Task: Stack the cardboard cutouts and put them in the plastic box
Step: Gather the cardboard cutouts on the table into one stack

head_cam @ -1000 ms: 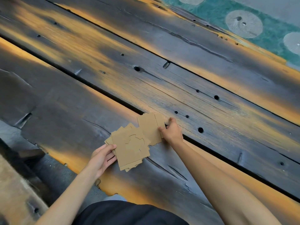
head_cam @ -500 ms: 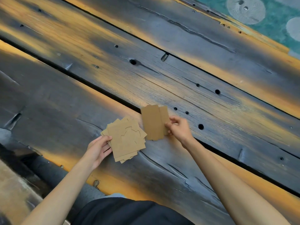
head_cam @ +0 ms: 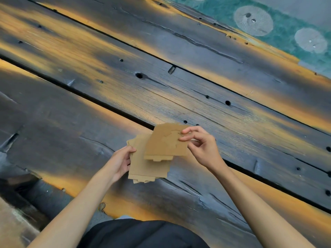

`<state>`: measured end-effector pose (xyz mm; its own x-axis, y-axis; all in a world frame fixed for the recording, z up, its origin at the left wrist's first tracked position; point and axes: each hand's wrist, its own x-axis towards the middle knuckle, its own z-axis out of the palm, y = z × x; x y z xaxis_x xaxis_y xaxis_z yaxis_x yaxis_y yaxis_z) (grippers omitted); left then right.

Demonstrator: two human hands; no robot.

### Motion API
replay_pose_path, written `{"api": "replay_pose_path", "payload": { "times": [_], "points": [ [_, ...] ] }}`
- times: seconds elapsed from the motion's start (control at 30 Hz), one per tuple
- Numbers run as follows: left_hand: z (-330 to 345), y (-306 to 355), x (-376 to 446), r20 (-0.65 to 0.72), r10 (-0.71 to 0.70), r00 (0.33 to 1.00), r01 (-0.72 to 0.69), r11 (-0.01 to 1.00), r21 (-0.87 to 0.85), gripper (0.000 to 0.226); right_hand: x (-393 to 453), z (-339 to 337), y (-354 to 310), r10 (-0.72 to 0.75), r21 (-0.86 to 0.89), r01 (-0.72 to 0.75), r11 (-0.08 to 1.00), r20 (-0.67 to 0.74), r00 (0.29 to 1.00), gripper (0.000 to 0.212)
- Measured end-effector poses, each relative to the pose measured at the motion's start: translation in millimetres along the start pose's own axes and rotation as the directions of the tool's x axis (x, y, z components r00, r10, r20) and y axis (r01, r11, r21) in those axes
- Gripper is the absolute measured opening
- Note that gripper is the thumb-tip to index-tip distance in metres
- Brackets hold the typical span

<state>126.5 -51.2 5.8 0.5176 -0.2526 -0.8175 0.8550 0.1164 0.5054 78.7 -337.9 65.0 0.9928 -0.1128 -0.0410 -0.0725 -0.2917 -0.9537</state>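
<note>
Just below the middle of the frame, a small stack of cardboard cutouts (head_cam: 148,165) sits in the left hand (head_cam: 119,162), its fingers (head_cam: 129,150) pinching the stack's left edge. A second, smaller bunch of cutouts (head_cam: 165,142) overlaps the stack's upper right part, pinched at its right edge between thumb and forefinger of the right hand (head_cam: 202,149), the other fingers loosely curled. Both bunches look lifted off the dark, worn wooden desk (head_cam: 89,108), whose planks run diagonally with orange patches and small holes. A green mat with pale round patterns (head_cam: 279,29) fills the upper right corner. Dark clothing (head_cam: 143,235) shows at the bottom edge
</note>
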Motion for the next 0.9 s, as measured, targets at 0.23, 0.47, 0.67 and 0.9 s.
{"api": "replay_pose_path", "payload": {
  "times": [0.23, 0.47, 0.67, 0.9],
  "points": [
    [20.1, -4.6, -20.6, 0.166, -0.033, 0.986, 0.031, 0.999, 0.013, 0.042, -23.9, 1.4, -8.4, -0.138, -0.158, 0.158, 0.975, 0.128, 0.982, 0.022],
    [15.4, -19.7, -33.7, 0.305, -0.065, 0.95, 0.082, 0.996, -0.044, 0.052, -45.6, -2.1, -15.5, -0.173, -0.277, 0.232, 0.932, 0.223, 0.959, 0.024],
    [10.1, -28.9, -47.3, 0.415, -0.038, 0.909, 0.05, 0.999, -0.017, 0.052, -60.6, -7.4, -17.8, -0.181, -0.359, 0.278, 0.891, 0.281, 0.942, 0.024],
    [13.5, -34.9, -61.6, 0.503, 0.046, 0.863, -0.022, 0.998, -0.054, 0.077, -76.4, -5.1, -16.4, -0.219, -0.365, 0.324, 0.873, 0.3, 0.929, 0.023]
  ]
}}
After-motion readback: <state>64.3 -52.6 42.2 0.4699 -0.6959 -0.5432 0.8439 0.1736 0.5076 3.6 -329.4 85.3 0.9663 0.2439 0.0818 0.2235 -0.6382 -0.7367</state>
